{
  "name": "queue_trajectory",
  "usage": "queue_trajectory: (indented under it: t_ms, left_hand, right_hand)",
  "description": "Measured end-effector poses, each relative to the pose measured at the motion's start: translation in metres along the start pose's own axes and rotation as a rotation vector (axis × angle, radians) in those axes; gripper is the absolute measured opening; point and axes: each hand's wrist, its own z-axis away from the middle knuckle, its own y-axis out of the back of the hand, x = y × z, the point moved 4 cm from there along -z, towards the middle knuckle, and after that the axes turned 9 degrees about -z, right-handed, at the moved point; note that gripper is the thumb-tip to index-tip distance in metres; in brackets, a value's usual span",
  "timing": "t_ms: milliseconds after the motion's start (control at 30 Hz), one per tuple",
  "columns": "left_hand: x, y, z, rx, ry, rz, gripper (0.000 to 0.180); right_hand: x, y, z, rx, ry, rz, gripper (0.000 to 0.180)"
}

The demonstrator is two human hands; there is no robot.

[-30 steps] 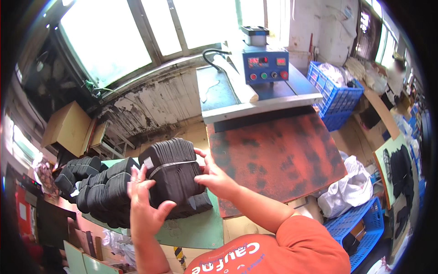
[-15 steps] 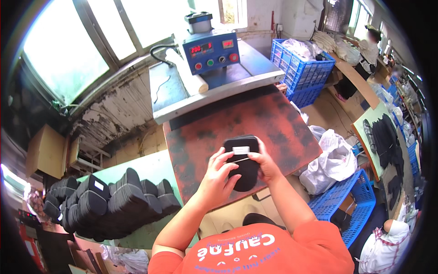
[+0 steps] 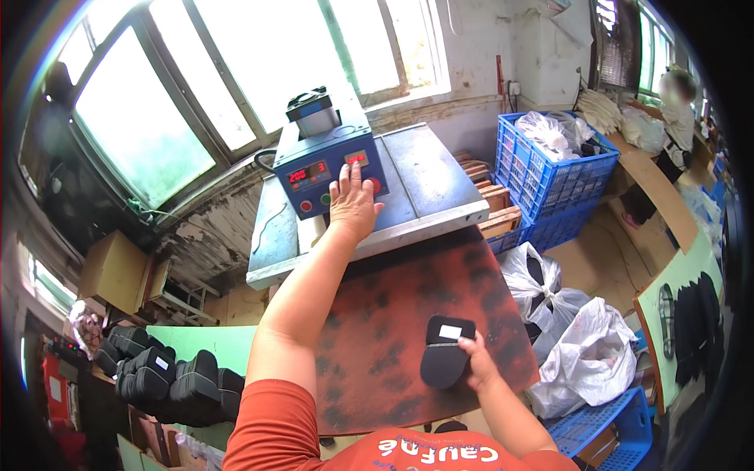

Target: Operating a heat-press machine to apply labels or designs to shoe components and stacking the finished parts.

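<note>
Strong daylight comes through the wide windows (image 3: pixel 267 63) on the far side — their panes nearly bleached white. Below them, toward the left, the wall (image 3: pixel 224 239) is streaked with dark stains; farther right, a pale wall (image 3: pixel 479 67) looks scuffed. A pale green tabletop (image 3: pixel 208 341) stands at left — tan floor (image 3: pixel 609 247) shows at right.

A banded, labelled black bundle (image 3: pixel 444 366) is in the right hand (image 3: pixel 480 364); the blue control box (image 3: pixel 317 151) is lit.
</note>
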Motion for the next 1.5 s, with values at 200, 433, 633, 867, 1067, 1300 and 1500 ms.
queue_trajectory:
  t_ms: [200,433,633,867,1067,1300,1500]
  left_hand:
    - [0.013,-0.016,-0.017,-0.009,0.049,-0.076,0.048]
    - [0.023,-0.016,-0.02,-0.03,0.032,-0.117,0.049]
    - [0.015,0.009,-0.018,0.019,0.033,-0.055,0.046]
    - [0.138,0.065,0.121,-0.512,-0.558,0.638,0.013]
    - [0.16,0.054,0.197,-0.435,-0.078,0.802,0.017]
    - [0.174,0.077,0.228,-0.368,-0.261,0.888,0.017]
    - [0.169,0.093,0.278,-0.664,-0.436,1.069,0.014]
  right_hand:
    - [-0.011,0.003,0.003,-0.042,-0.093,-0.016,0.066]
    - [-0.01,0.011,0.005,-0.091,-0.175,-0.059,0.075]
    - [-0.022,-0.006,0.005,-0.177,-0.264,-0.138,0.069]
    - [-0.023,0.001,-0.007,-0.027,-0.167,-0.085,0.079]
    - [-0.026,-0.016,0.007,0.052,-0.21,0.031,0.086]
    - [-0.021,-0.008,0.005,0.107,-0.139,0.121,0.086]
    - [-0.022,-0.017,0.012,0.133,-0.101,0.329,0.075]
